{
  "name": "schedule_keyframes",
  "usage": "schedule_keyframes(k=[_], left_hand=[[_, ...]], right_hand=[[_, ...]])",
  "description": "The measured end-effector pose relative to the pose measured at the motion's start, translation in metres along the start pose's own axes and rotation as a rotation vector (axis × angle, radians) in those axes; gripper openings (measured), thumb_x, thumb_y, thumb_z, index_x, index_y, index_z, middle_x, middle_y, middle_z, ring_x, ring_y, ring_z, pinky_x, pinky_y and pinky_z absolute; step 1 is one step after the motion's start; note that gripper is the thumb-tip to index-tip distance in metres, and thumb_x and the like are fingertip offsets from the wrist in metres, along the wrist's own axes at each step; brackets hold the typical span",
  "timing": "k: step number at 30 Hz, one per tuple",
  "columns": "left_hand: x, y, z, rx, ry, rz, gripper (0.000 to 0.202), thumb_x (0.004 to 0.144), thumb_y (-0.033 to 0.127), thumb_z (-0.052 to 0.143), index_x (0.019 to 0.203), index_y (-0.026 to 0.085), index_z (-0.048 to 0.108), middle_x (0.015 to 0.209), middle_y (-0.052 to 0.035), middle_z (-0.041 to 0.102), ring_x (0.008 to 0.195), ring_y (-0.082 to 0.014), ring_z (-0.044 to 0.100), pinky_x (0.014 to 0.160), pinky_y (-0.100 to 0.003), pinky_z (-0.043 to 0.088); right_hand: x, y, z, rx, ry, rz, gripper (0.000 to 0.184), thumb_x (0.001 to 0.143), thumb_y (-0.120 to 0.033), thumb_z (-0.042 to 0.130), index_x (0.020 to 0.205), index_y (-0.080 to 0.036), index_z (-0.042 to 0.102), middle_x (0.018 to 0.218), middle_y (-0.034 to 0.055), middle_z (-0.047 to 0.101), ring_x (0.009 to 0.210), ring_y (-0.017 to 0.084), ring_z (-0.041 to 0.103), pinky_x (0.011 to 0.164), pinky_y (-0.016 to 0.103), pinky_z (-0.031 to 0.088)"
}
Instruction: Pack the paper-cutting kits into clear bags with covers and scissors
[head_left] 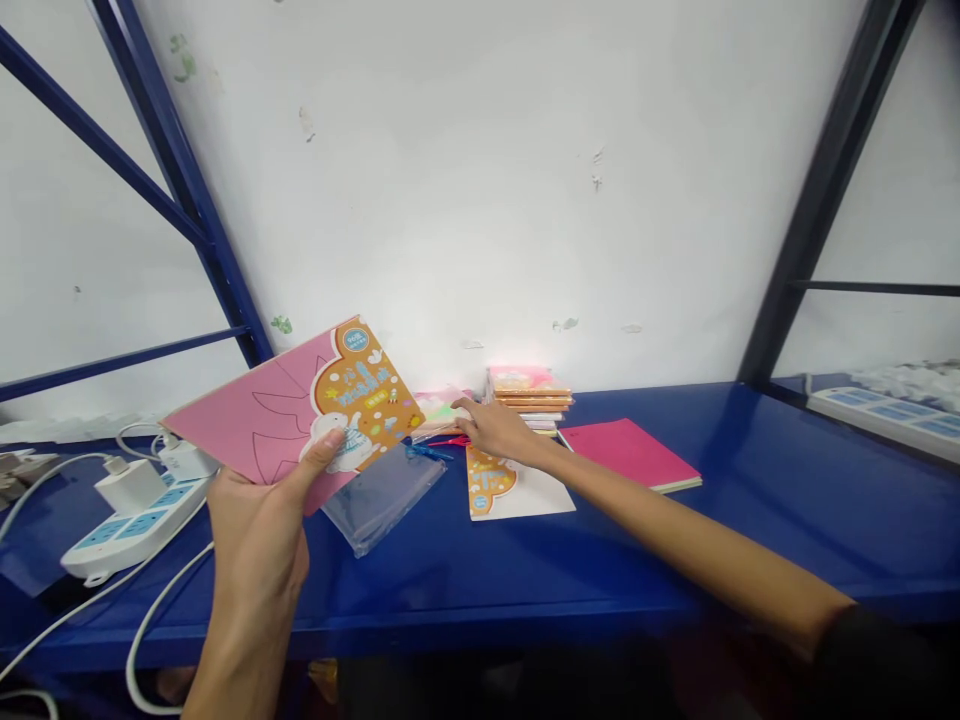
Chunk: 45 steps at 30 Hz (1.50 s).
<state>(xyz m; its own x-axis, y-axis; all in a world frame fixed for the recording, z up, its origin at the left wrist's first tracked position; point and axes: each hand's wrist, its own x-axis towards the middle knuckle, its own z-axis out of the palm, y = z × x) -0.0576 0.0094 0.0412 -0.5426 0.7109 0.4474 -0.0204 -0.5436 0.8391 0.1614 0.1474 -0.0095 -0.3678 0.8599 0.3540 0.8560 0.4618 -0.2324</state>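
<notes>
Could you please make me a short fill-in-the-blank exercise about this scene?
1. The left hand holds a booklet with only its ____ visible against the front.
2. The tabletop is coloured ____.
3. Of left and right, the side of the stack where the magenta pad lies is the ____.

Missing words: thumb; blue; right.

The blue worktop (pixel 780 480) carries a white power strip (pixel 139 530) with blue sockets at the left, a clear plastic sleeve (pixel 394 495) to its right, an orange-and-white booklet (pixel 541 492) mid-surface, a stack of booklets (pixel 534 402) behind, and a bright pink booklet (pixel 630 452) farther right.
</notes>
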Motion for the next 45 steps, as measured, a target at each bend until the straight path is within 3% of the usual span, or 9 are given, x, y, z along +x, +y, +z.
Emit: schedule_keyframes(k=[4, 9, 15, 20, 24, 30, 35, 39, 45], left_hand=[[0.000, -0.002, 0.000, -0.010, -0.022, -0.017, 0.053, 0.064, 0.023, 0.092, 0.114, 0.019, 0.075, 0.113, -0.0074, 0.076, 0.102, -0.0249, 0.073, 0.070, -0.023, 0.064], [-0.001, -0.002, -0.001, -0.020, -0.050, -0.022, 0.054, 0.066, 0.024, 0.092, 0.117, 0.019, 0.074, 0.113, -0.0076, 0.076, 0.104, -0.0263, 0.073, 0.075, -0.025, 0.064], [-0.001, 0.000, 0.000, -0.045, -0.065, -0.054, 0.058, 0.064, 0.022, 0.092, 0.118, 0.019, 0.074, 0.117, -0.0079, 0.076, 0.110, -0.0282, 0.072, 0.084, -0.028, 0.064], [-0.005, 0.003, 0.004, -0.059, -0.103, -0.119, 0.058, 0.060, 0.022, 0.093, 0.115, 0.017, 0.075, 0.117, -0.0088, 0.077, 0.112, -0.0280, 0.071, 0.085, -0.026, 0.063], [-0.017, 0.011, 0.011, -0.009, -0.175, -0.229, 0.065, 0.057, 0.026, 0.095, 0.117, 0.014, 0.073, 0.111, -0.0115, 0.079, 0.102, -0.0315, 0.075, 0.078, -0.032, 0.065], [-0.034, 0.011, 0.020, 0.128, -0.370, -0.329, 0.060, 0.058, 0.034, 0.094, 0.109, 0.011, 0.073, 0.103, -0.0147, 0.080, 0.090, -0.0344, 0.077, 0.075, -0.039, 0.065], [-0.035, -0.004, 0.023, 0.348, -0.470, -0.269, 0.056, 0.064, 0.041, 0.091, 0.107, 0.010, 0.071, 0.101, -0.0158, 0.080, 0.087, -0.0352, 0.077, 0.071, -0.041, 0.064], [-0.034, -0.010, 0.025, 0.371, -0.446, -0.280, 0.055, 0.063, 0.041, 0.091, 0.105, 0.011, 0.071, 0.099, -0.0149, 0.080, 0.083, -0.0329, 0.077, 0.071, -0.040, 0.064], [-0.036, -0.010, 0.031, 0.329, -0.406, -0.299, 0.055, 0.059, 0.038, 0.092, 0.103, 0.011, 0.073, 0.097, -0.0143, 0.081, 0.080, -0.0315, 0.077, 0.069, -0.037, 0.063]], right_hand=[[0.023, -0.009, 0.018, -0.126, 0.014, 0.052, 0.041, 0.103, -0.035, 0.042, 0.117, -0.010, 0.071, 0.105, 0.0225, 0.075, 0.105, 0.036, 0.070, 0.086, 0.043, 0.050], [0.022, -0.016, 0.020, -0.178, 0.078, 0.090, 0.046, 0.104, -0.031, 0.037, 0.095, -0.009, 0.077, 0.100, 0.0240, 0.076, 0.101, 0.033, 0.072, 0.085, 0.039, 0.050], [0.009, -0.001, -0.026, -0.078, 0.243, 0.109, 0.040, 0.103, -0.037, 0.043, 0.098, -0.015, 0.077, 0.099, 0.0173, 0.078, 0.099, 0.030, 0.072, 0.085, 0.037, 0.049], [-0.020, 0.027, -0.071, 0.186, 0.269, 0.044, 0.029, 0.096, -0.034, 0.053, 0.117, -0.025, 0.072, 0.112, 0.0035, 0.076, 0.079, 0.016, 0.072, 0.074, 0.028, 0.053], [-0.052, 0.043, -0.088, 0.684, 0.136, 0.007, 0.047, 0.092, -0.037, 0.058, 0.137, -0.025, 0.062, 0.098, 0.0057, 0.073, 0.056, 0.013, 0.060, 0.055, 0.028, 0.050], [-0.073, 0.053, -0.093, 0.803, -0.220, -0.130, 0.049, 0.090, -0.030, 0.058, 0.140, -0.028, 0.062, 0.108, 0.0070, 0.070, 0.061, 0.011, 0.056, 0.059, 0.027, 0.049], [-0.078, 0.056, -0.092, 0.904, -0.512, -0.181, 0.051, 0.089, -0.026, 0.062, 0.140, -0.028, 0.062, 0.086, 0.0011, 0.065, 0.060, 0.010, 0.056, 0.058, 0.025, 0.047], [-0.080, 0.058, -0.095, 0.925, -0.581, -0.242, 0.050, 0.092, -0.028, 0.062, 0.142, -0.029, 0.060, 0.079, -0.0018, 0.061, 0.062, 0.011, 0.056, 0.059, 0.024, 0.044], [-0.079, 0.060, -0.100, 0.935, -0.558, -0.226, 0.051, 0.092, -0.030, 0.064, 0.143, -0.029, 0.060, 0.082, -0.0007, 0.066, 0.061, 0.011, 0.058, 0.060, 0.024, 0.044]])
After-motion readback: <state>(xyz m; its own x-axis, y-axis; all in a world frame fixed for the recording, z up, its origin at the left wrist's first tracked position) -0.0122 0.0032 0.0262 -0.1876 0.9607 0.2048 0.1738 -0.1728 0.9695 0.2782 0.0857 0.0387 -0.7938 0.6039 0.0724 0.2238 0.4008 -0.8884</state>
